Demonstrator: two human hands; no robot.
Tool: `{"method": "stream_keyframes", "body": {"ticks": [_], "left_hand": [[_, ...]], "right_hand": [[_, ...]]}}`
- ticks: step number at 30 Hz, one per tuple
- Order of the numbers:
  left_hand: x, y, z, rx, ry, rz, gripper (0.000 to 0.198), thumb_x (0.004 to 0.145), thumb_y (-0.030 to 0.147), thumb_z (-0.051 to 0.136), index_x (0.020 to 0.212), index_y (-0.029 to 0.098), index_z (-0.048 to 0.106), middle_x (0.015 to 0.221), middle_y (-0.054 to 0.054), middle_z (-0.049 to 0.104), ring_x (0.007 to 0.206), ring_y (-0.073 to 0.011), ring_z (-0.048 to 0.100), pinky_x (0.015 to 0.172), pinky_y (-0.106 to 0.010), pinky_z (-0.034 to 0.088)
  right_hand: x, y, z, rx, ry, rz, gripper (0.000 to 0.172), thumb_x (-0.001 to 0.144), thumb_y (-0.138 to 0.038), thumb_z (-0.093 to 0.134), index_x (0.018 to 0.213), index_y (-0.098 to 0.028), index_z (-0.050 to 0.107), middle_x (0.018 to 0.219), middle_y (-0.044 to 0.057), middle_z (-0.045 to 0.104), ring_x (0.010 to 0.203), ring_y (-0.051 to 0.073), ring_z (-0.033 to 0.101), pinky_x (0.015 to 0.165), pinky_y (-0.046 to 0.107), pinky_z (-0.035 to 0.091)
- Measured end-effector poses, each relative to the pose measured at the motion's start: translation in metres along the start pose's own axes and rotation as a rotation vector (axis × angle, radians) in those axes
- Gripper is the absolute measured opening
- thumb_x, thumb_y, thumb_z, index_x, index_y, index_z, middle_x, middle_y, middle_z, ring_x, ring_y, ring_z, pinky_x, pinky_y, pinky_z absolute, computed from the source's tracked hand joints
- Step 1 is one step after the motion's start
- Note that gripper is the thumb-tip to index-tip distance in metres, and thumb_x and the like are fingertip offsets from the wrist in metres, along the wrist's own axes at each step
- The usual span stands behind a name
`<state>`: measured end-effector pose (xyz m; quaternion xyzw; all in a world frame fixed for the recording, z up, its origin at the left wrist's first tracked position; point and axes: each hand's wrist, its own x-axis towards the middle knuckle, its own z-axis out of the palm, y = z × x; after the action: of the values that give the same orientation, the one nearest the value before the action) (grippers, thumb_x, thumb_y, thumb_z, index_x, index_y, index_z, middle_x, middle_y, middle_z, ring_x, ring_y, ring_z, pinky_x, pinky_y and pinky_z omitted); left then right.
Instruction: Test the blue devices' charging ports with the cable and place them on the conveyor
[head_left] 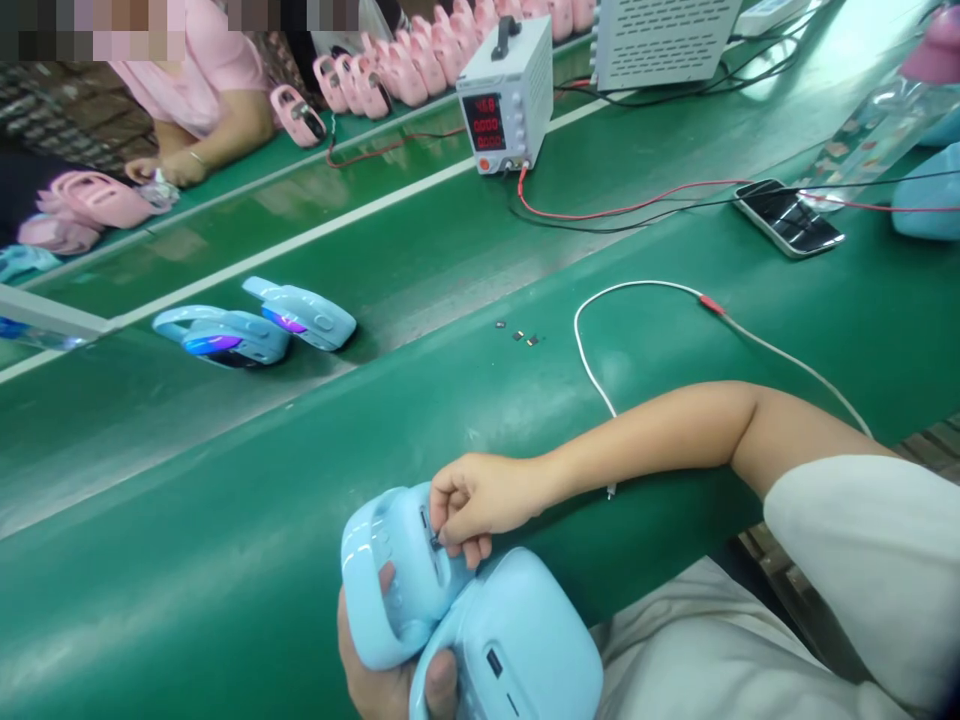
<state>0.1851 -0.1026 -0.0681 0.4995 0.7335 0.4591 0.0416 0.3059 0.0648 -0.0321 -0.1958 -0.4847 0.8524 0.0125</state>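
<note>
Two glossy light-blue devices with handles are at the bottom centre, side by side. My left hand (361,655) is wrapped round both from below, its fingers passing through the handles. The upper device (406,560) shows a slotted panel on its side. At that panel my right hand (484,500) is pinched on a small dark piece, too small to name. The lower device (536,635) shows a dark port and a thin slot. Several tiny black chips (519,336) lie on the green surface (420,410) beyond my right hand.
A white cable (581,320) curves beside my right forearm. Two blue devices with purple lights (217,343) stand at the left. Further back are a power supply (504,100), a phone (789,218), pink devices (420,70) and a person in pink (214,70).
</note>
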Motion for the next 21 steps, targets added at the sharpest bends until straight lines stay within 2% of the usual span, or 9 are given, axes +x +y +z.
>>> {"method": "stream_keyframes", "body": {"ticks": [4,7,10,13,17,21], "left_hand": [[-0.001,0.002,0.006,-0.075,0.080,-0.037,0.071,0.062,0.069,0.055,0.117,0.024,0.057,0.121,-0.007,0.055,0.105,-0.0374,0.052,0.083,-0.050,0.044],[-0.002,0.004,0.010,-0.148,0.139,-0.059,0.070,0.057,0.063,0.061,0.113,0.021,0.060,0.116,-0.008,0.058,0.102,-0.0381,0.055,0.082,-0.049,0.046],[-0.002,0.005,0.011,-0.195,0.135,-0.076,0.067,0.056,0.058,0.064,0.112,0.021,0.060,0.115,-0.007,0.059,0.102,-0.0361,0.055,0.082,-0.047,0.047],[-0.004,0.005,0.010,-0.210,0.130,-0.085,0.068,0.054,0.056,0.066,0.113,0.022,0.060,0.116,-0.007,0.058,0.103,-0.0355,0.054,0.084,-0.046,0.045],[-0.005,0.006,0.010,-0.197,0.151,-0.107,0.067,0.054,0.054,0.065,0.112,0.020,0.061,0.120,-0.009,0.057,0.109,-0.0400,0.051,0.089,-0.050,0.040],[-0.005,0.006,0.011,-0.191,0.164,-0.120,0.065,0.054,0.052,0.064,0.110,0.019,0.062,0.117,-0.010,0.058,0.107,-0.0411,0.051,0.087,-0.051,0.038]], "right_hand": [[-0.005,0.006,0.001,-0.091,0.070,-0.126,0.009,0.073,-0.003,0.061,0.072,-0.010,0.055,0.051,-0.006,0.055,0.046,0.007,0.056,0.046,0.015,0.046],[-0.007,0.009,0.001,-0.051,0.079,-0.115,0.008,0.069,-0.008,0.067,0.070,-0.009,0.059,0.053,-0.004,0.058,0.050,0.007,0.056,0.049,0.016,0.047],[-0.007,0.010,0.000,-0.088,0.094,-0.126,0.009,0.065,-0.008,0.070,0.071,-0.009,0.063,0.058,-0.003,0.059,0.054,0.007,0.056,0.053,0.018,0.046],[-0.007,0.012,-0.002,-0.313,0.122,-0.289,0.010,0.065,-0.009,0.070,0.074,-0.009,0.066,0.069,0.000,0.062,0.062,0.008,0.056,0.057,0.018,0.045],[-0.005,0.016,-0.003,-0.584,0.145,-0.537,0.009,0.067,-0.003,0.063,0.073,-0.009,0.066,0.075,0.002,0.062,0.069,0.010,0.056,0.063,0.020,0.045],[-0.004,0.011,-0.005,-0.688,0.098,-0.627,0.013,0.068,0.001,0.062,0.070,-0.012,0.062,0.073,0.000,0.059,0.070,0.008,0.053,0.066,0.018,0.043]]}}
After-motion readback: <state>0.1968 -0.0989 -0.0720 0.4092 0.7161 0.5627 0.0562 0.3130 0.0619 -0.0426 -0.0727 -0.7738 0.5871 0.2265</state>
